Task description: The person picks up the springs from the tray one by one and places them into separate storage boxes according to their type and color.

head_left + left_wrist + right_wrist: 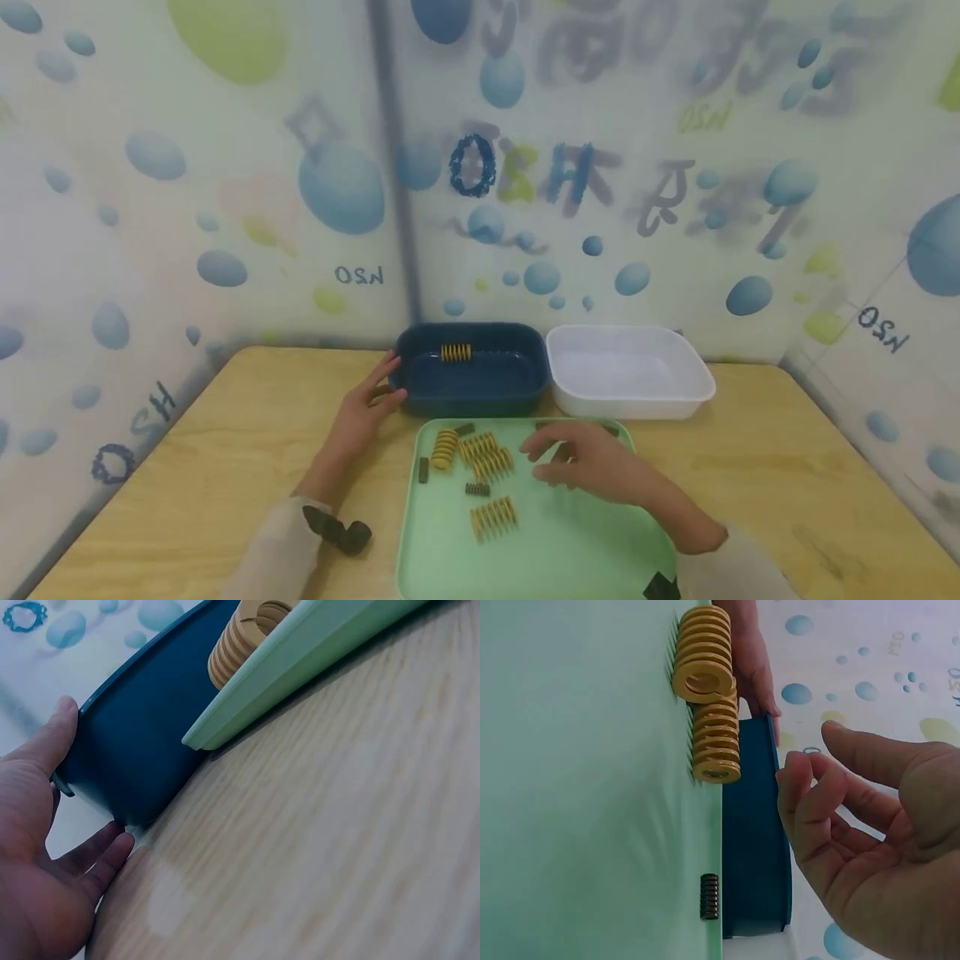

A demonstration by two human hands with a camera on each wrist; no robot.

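Note:
My left hand point(363, 412) touches the left end of the dark blue bin point(474, 406), fingers and thumb spread along its side. Inside that bin lies one yellow coil spring point(456, 352). My right hand point(588, 458) hovers above the green tray point(570, 550), its fingers loosely bent with nothing between them. Left of it on the tray are several yellow springs: one point(444, 450) near the upper left, two side by side point(492, 464), and another spring point(495, 518) lower down. Small dark springs, such as this dark spring point(477, 489), lie among them. The right wrist view shows a dark spring point(709, 896) near the tray's edge.
A white bin point(630, 404) stands directly right of the blue one, behind the tray. Everything sits on a wooden table point(765, 475). A patterned curtain point(525, 242) hangs behind and at both sides.

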